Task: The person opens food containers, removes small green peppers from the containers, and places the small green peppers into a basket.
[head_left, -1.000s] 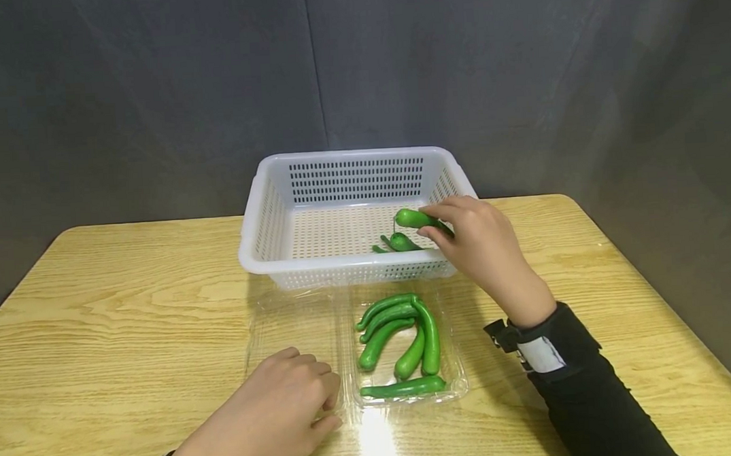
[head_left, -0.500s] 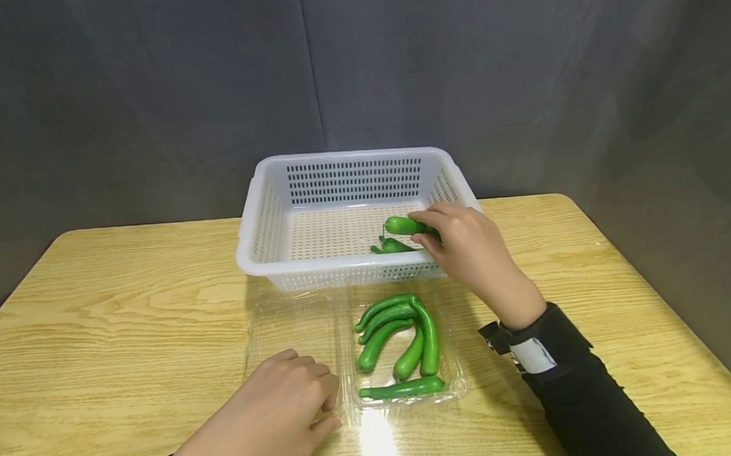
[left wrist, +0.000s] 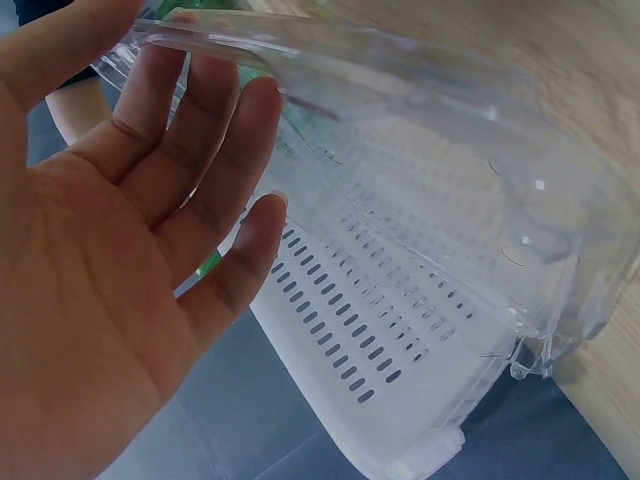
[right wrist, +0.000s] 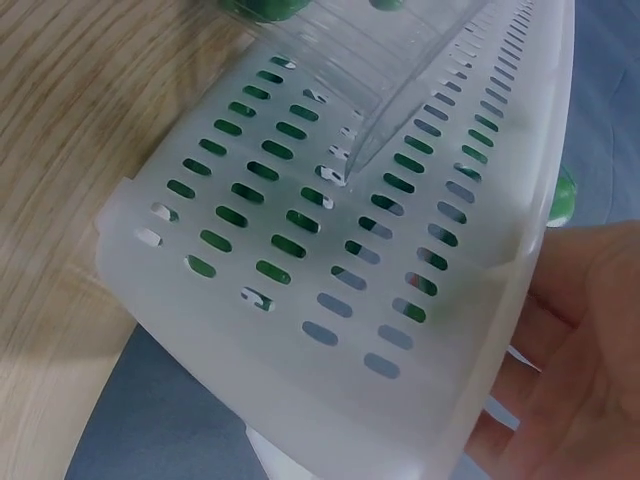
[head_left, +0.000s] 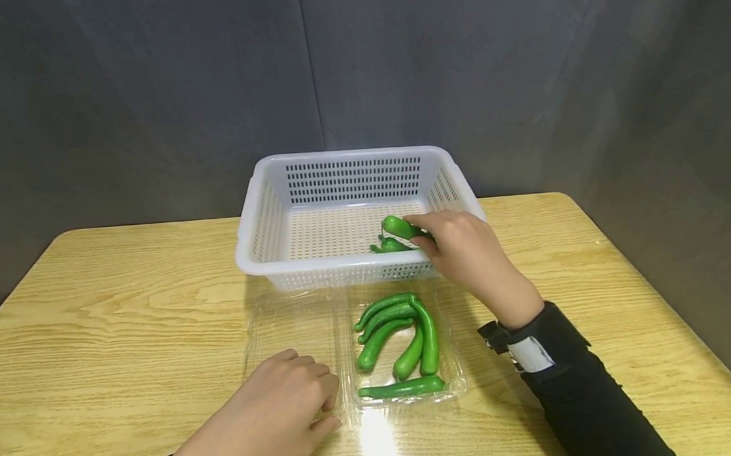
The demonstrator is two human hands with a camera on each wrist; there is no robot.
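Observation:
My right hand (head_left: pixel 467 251) reaches over the near right rim of the white basket (head_left: pixel 361 260). Thumb and fingers pinch a green chili pepper (head_left: pixel 400 228) by its middle; its thick end points left. Just below lies another chili pepper (head_left: pixel 394 245) inside the basket. In the right wrist view the basket wall (right wrist: pixel 290 230) hides most of the held pepper (right wrist: pixel 563 197). My left hand (head_left: pixel 269 409) rests over the clear lid (head_left: pixel 293 326) of an opened plastic box, fingers loosely curled. In the left wrist view its fingertips (left wrist: pixel 262 95) are beside the lid's edge, holding nothing.
Several green chili peppers (head_left: pixel 428 341) lie in the clear box's right half (head_left: pixel 458 380), directly in front of the basket. The box and basket stand on a wooden table (head_left: pixel 130 320). A dark grey wall (head_left: pixel 182 107) rises behind the table's far edge.
My right hand has moved slightly left and down with the pinched chili pepper, bringing it closer to the peppers in the basket. The left hand has stayed in place.

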